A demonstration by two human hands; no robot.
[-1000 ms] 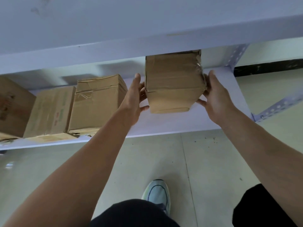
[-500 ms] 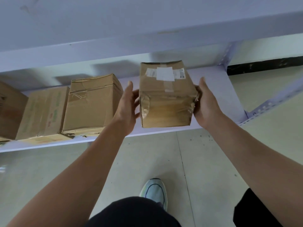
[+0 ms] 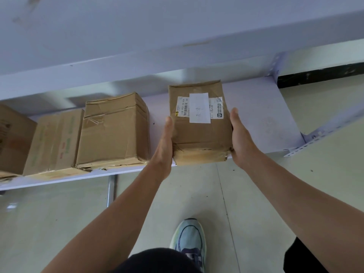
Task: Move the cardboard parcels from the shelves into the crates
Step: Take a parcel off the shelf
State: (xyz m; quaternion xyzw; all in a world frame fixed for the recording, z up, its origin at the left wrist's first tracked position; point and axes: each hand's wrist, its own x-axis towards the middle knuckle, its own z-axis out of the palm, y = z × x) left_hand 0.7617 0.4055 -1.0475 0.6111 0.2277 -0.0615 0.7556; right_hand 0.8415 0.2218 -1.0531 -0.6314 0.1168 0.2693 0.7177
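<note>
The parcel was held between both hands over the front edge of the lower shelf, towards its right end. Its near end stuck out past the shelf's lip. Its broad face was turned up to the camera and its long axis ran from the person towards the back of the shelf.

That face carried a white shipping label laid across the parcel's width. A plain white sticker covered the label's middle. At the label's left end sat a barcode and a line of digits turned sideways, too small to read with certainty. At its right end was a small dark square logo with tiny characters beside it. Clear tape wrinkled the near end.

The left hand lay flat against the parcel's left side and the right hand against its right side. Each grip was spread, fingers straight and pressing inward rather than curling round.

To the left, three more boxes stood on the same shelf. These were a taped box, a printed box with blurred green and red lettering, and a third box at the frame's edge. Below, a pale shoe rested on the floor.
</note>
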